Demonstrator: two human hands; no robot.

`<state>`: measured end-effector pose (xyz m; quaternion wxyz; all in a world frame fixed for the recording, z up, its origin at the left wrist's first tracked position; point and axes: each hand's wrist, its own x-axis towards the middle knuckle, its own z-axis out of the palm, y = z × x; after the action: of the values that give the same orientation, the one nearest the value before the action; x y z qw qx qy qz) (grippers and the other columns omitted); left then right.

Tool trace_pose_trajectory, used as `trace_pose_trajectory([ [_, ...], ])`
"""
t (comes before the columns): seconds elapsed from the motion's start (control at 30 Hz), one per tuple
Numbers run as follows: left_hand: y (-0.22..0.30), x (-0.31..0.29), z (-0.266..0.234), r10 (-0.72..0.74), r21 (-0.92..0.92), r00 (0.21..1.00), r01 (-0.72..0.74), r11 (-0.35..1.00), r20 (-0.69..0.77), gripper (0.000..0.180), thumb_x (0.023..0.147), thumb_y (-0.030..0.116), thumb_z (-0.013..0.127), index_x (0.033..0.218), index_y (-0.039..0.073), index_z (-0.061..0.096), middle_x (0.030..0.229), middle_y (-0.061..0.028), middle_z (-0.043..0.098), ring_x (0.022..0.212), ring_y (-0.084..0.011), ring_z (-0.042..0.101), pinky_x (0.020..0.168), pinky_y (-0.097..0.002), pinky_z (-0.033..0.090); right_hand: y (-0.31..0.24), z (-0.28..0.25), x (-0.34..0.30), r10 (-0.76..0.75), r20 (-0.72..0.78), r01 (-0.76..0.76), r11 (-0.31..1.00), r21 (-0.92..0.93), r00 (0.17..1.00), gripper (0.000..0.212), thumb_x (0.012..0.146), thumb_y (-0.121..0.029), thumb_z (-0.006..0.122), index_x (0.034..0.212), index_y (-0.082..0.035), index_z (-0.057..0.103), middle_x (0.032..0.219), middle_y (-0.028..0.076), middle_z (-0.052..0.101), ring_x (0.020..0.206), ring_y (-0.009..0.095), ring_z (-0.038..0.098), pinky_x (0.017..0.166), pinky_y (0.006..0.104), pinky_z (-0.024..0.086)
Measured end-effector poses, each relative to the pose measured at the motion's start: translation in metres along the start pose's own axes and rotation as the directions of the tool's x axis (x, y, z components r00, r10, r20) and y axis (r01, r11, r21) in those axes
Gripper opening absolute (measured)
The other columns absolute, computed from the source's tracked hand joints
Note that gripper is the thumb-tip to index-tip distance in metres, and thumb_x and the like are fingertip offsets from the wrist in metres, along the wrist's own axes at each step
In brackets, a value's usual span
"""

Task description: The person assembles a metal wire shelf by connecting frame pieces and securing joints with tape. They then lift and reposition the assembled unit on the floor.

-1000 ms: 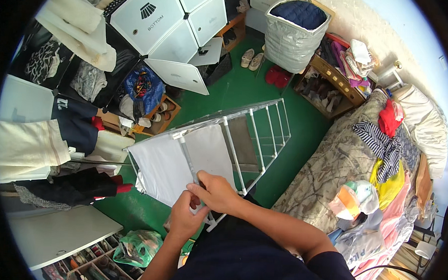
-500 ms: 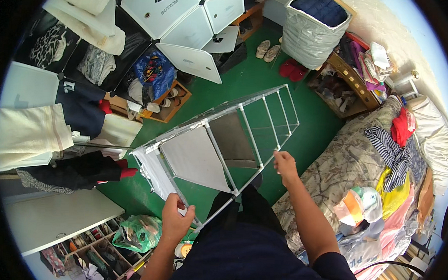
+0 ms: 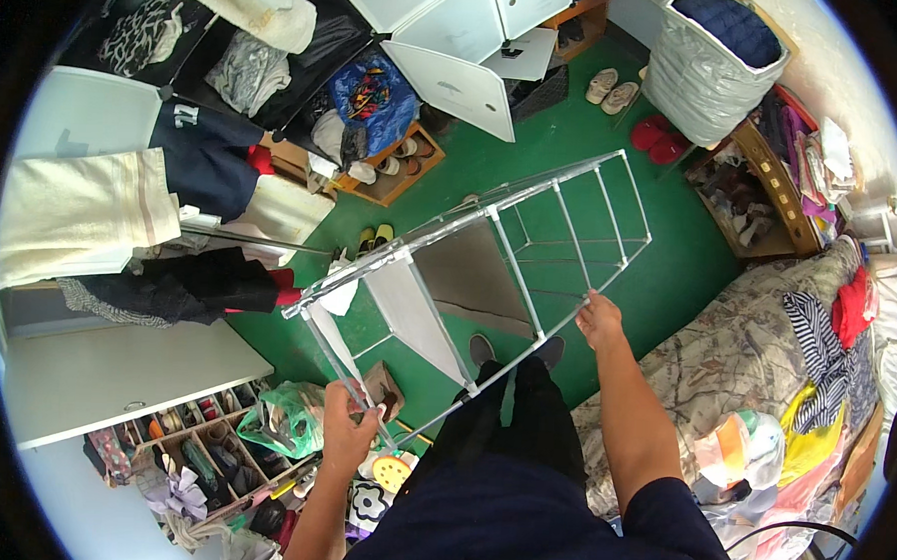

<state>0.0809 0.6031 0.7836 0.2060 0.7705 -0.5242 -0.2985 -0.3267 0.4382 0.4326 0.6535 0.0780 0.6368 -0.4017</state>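
Note:
A shelf rack (image 3: 516, 274) of thin silvery tubes hangs tilted across my front, above the green floor. Inside the frame are a white fabric panel (image 3: 417, 319) and a grey-brown one (image 3: 474, 271); the far right bays are bare tubes. My left hand (image 3: 350, 421) is closed round a tube at the rack's near left end. Along the near long tube, further right, my right hand (image 3: 599, 319) grips with bent fingers. Below the rack my shoes (image 3: 481, 350) show on the floor.
A bed with a camouflage-patterned cover (image 3: 695, 361) lies to the right. A white cabinet door (image 3: 457, 88) hangs open at the back, near a wooden shoe box (image 3: 405, 173). To the left stand a shoe compartment rack (image 3: 206, 450) and a green plastic bag (image 3: 297, 424). Beige shoes (image 3: 602, 87) rest beyond.
The surroundings have shifted, mostly rightward, as my view turned. The rack has moved slightly right, uncovering my shoes and more floor items. Both hands keep their hold.

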Motion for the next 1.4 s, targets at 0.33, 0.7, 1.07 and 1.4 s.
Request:
trace_pose_trajectory([
  [0.33,-0.073,-0.011,-0.017,-0.151,-0.155,0.988,0.149,0.977,-0.004,0.052,0.086,-0.007,0.068,0.136,-0.001,0.054,0.124,-0.0122,0.058,0.113,-0.0231,0.065,0.095,-0.0383,0.059,0.014,0.029,0.006,0.101,0.004,-0.102,0.994,0.030,0.995,0.015,0.106,-0.022,0.066,0.116,-0.010,0.062,0.110,0.008,0.068,0.088,0.025,0.070,0.067,0.0421,0.050],
  [0.7,-0.157,0.022,-0.048,-0.267,-0.473,0.959,0.280,0.835,0.096,0.039,0.089,-0.007,0.061,0.127,0.004,0.059,0.119,-0.0061,0.066,0.115,-0.0181,0.064,0.101,-0.0329,0.050,0.010,0.050,-0.035,0.059,0.092,-0.066,0.995,0.076,0.994,0.005,0.107,-0.008,0.057,0.107,-0.013,0.055,0.104,0.008,0.062,0.090,0.027,0.068,0.070,0.0444,0.054],
  [1.07,-0.272,0.064,-0.059,-0.383,-0.442,0.873,0.485,0.755,0.304,0.026,0.089,0.008,0.067,0.115,0.009,0.061,0.105,-0.0031,0.068,0.095,-0.0152,0.064,0.081,-0.0341,0.049,-0.012,0.069,-0.157,-0.112,0.319,0.104,0.994,0.044,0.941,0.020,0.102,-0.001,0.066,0.101,-0.016,0.053,0.096,0.010,0.067,0.090,0.030,0.074,0.067,0.0378,0.057],
  [1.4,-0.335,0.102,0.007,-0.504,-0.393,0.831,0.556,0.732,0.235,0.025,0.090,0.004,0.065,0.114,0.001,0.062,0.083,-0.0060,0.065,0.070,-0.0147,0.061,0.056,-0.0281,0.042,-0.002,0.095,-0.252,-0.285,0.254,0.312,0.948,-0.071,0.924,0.019,0.103,0.000,0.066,0.101,-0.015,0.053,0.094,0.007,0.069,0.090,0.026,0.076,0.068,0.0344,0.059],
])
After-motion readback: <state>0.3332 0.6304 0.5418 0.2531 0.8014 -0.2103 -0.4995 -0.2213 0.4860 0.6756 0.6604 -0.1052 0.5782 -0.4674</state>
